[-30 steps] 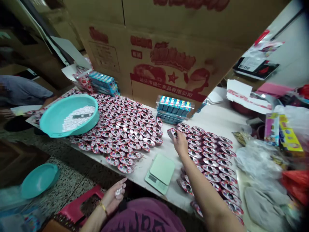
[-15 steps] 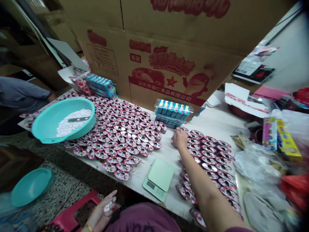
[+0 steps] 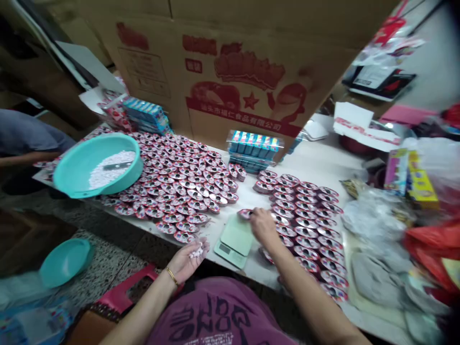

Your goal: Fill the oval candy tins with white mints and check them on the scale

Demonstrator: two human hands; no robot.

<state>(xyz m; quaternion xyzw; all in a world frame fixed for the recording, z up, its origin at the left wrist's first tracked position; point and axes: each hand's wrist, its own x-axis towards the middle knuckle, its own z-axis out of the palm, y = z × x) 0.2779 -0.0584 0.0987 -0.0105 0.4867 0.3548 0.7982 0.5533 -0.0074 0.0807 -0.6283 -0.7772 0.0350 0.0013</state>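
Observation:
My left hand (image 3: 185,263) is palm up and cupped near the front table edge, holding a few small white tablets (image 3: 196,252). In my right hand (image 3: 264,226) is an oval printed container (image 3: 245,214), gripped at its right end over the back of the pale green kitchen scale (image 3: 236,235). Whether the container touches the scale I cannot tell. Rows of similar oval containers (image 3: 305,223) stand right of the scale, and a larger group (image 3: 179,177) covers the table to its left. A turquoise basin (image 3: 63,181) there holds more white tablets and a flat metal tool (image 3: 117,166).
Behind the table rises a large cardboard box (image 3: 247,62). Blue packs (image 3: 253,148) in clear plastic stand against it. Plastic bags (image 3: 373,215) crowd the right side. Another person's sleeve (image 3: 32,132) shows at left. A second turquoise basin (image 3: 66,261) sits lower left.
My right hand has come from the back of the right-hand rows toward me, bringing an oval container to the scale. My left hand has risen and moved right, tablets still in its palm.

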